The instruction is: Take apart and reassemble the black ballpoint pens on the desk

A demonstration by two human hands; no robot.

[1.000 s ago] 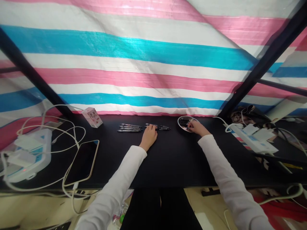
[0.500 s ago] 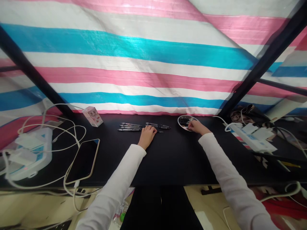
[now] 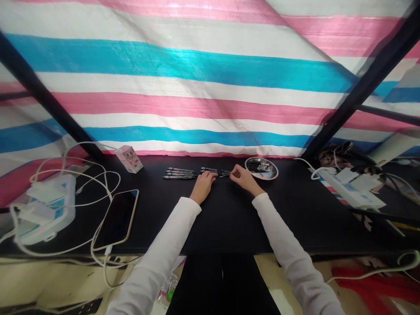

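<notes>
My left hand (image 3: 204,184) rests on the black table with its fingers closed over a pen (image 3: 213,176), most of which they hide. A thin pale pen tip (image 3: 224,176) sticks out to the right of it. At that tip, the thumb and fingers of my right hand (image 3: 245,179) are pinched together; whatever they grip is too small and covered to name. Left of my hands lies a row of several clear-and-black pens (image 3: 180,173). Just beyond my fingers are more pens (image 3: 208,169) and short dark pen parts (image 3: 225,172). A round metal bowl (image 3: 276,173) holds several small black pieces (image 3: 257,166).
On the left are a phone (image 3: 117,218) on a charging cable, a white power strip (image 3: 61,214), tangled cables and a small pink box (image 3: 129,159). Another power strip (image 3: 352,188) lies on the right. A striped sheet (image 3: 203,105) hangs behind the table.
My right hand has moved left, out of the bowl, to the pen tip beside my left hand. My left hand stays on the pen.
</notes>
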